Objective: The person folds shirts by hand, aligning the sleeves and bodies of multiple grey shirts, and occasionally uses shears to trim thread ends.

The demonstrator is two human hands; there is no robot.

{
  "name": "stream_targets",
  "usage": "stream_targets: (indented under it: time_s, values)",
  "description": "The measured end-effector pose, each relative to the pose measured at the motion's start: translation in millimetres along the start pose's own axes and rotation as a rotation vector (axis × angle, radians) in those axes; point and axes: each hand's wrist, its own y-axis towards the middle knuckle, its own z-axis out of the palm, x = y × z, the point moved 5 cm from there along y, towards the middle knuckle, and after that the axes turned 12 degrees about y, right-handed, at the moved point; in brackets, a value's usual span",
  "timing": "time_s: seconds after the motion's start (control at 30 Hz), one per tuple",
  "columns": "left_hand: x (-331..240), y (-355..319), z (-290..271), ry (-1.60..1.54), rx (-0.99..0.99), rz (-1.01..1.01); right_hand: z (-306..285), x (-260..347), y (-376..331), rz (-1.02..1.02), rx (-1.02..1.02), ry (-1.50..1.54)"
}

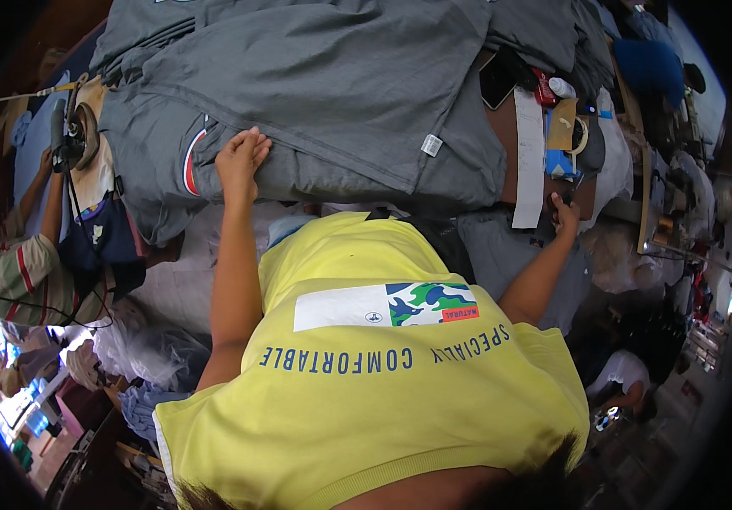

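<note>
A dark grey garment [332,85], with a white tag and a red, white and blue curved trim, lies spread over the table before me. My left hand [243,159] is over its near part, beside the trim. Its fingers are curled together at a fabric edge; whether cloth is pinched in them is hidden. At the table's near right edge is my right hand [565,214], its fingers drawn together by a dark object too small to name. Just left of it hangs a long white paper strip [528,161].
Right of the garment lie a phone [497,82], a roll of tape [580,136], a blue box [560,163] and a small white bottle [561,87]. At left, another person's arm [50,200] reaches to an iron-like tool [84,136] with a cable. Clear plastic [149,340] bunches below.
</note>
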Motion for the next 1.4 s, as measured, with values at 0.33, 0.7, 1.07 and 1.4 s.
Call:
stream_targets:
  time_s: [0.33,0.7,1.07,1.4]
  values:
    - [-1,4,5,0.055,-0.045,0.077,-2,14,-18,-0.323,-0.238,-0.483]
    - [14,-2,35,-0.263,0.177,-0.096,46,81,-126,-0.546,0.433,0.956]
    - [4,-2,29,-0.298,0.220,-0.106,267,117,-359,-0.898,0.986,-0.057]
    - [-8,-6,29,-0.350,0.281,-0.114,308,106,-395,-1.039,1.010,-0.474]
